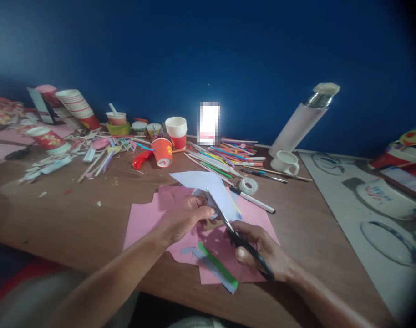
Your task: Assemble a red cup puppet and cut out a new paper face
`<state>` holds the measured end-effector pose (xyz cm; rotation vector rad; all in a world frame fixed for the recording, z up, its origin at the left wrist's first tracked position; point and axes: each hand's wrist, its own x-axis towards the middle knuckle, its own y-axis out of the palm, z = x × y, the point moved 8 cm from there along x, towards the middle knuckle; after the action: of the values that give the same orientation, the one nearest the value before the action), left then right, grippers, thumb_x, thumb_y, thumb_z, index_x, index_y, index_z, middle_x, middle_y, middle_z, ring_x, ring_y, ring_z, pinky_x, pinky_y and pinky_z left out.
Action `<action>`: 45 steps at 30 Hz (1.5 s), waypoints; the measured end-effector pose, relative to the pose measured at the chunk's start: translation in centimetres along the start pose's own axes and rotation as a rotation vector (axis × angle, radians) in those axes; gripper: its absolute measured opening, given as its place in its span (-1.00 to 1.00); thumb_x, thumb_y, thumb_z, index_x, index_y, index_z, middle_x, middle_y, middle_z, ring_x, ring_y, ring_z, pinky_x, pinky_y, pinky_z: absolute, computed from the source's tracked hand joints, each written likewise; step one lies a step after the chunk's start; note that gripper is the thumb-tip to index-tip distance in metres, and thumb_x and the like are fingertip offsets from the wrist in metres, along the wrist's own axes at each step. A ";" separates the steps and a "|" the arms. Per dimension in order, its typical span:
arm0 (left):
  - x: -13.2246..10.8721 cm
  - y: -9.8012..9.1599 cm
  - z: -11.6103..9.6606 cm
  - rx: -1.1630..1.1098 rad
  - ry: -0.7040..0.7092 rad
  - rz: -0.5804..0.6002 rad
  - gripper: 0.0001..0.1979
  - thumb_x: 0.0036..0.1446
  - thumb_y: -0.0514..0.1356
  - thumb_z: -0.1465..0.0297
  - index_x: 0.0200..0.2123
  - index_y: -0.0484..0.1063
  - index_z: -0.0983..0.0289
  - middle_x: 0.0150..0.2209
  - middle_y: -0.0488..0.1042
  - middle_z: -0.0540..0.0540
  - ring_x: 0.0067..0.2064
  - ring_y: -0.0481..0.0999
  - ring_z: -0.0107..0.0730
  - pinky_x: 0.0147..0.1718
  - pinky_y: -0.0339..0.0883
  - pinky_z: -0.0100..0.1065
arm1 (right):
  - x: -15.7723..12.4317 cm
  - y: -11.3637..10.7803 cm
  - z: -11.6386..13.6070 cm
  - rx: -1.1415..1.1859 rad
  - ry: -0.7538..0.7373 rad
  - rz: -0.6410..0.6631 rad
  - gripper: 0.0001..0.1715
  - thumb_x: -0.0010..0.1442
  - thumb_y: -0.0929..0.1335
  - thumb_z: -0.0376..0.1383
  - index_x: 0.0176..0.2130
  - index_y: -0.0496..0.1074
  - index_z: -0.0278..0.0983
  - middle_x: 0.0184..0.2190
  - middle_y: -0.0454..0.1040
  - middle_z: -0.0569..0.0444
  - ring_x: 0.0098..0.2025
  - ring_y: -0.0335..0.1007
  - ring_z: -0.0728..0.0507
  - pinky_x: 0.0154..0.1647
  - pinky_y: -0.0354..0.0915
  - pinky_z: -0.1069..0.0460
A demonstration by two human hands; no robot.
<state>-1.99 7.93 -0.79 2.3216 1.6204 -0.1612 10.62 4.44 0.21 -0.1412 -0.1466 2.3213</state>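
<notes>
My right hand (254, 243) is closed round the black handles of a pair of scissors (240, 237), whose blades point up and left. A small piece of pale paper (212, 210) is pinched in my left hand (189, 214), right beside the blades. Whether the blades touch that paper, I cannot tell. Behind both hands lies a larger light-blue sheet (203, 181) with an angled outline. Pink paper sheets (143, 223) spread beneath my hands. Nearer to me, a green strip (216, 264) and a pale-blue strip rest across the pink paper.
Behind the paper lie a tape roll (248, 185), a marker (256, 200) and a heap of colored sticks (228, 157). Paper cups (176, 130) and a red stapler-like object (140, 159) stand farther left. On the right are a white mug (285, 161) and a tilted flask (301, 120).
</notes>
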 end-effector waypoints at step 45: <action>-0.3 0.9 -0.6 -0.099 0.062 0.024 -0.79 0.02 0.20 0.29 -0.37 0.46 0.34 -0.49 0.46 0.05 -0.48 0.39 -0.50 -0.50 0.20 -0.48 | 0.1 0.2 -0.5 0.158 -0.008 -0.073 -0.52 0.01 0.36 0.04 -0.33 0.28 -0.33 -0.52 0.13 0.17 -0.52 -0.02 0.03 -0.58 0.00 0.14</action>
<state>-1.25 7.59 0.05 2.2908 1.5912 -0.0038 10.52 4.38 -0.28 -0.0461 0.0271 2.2509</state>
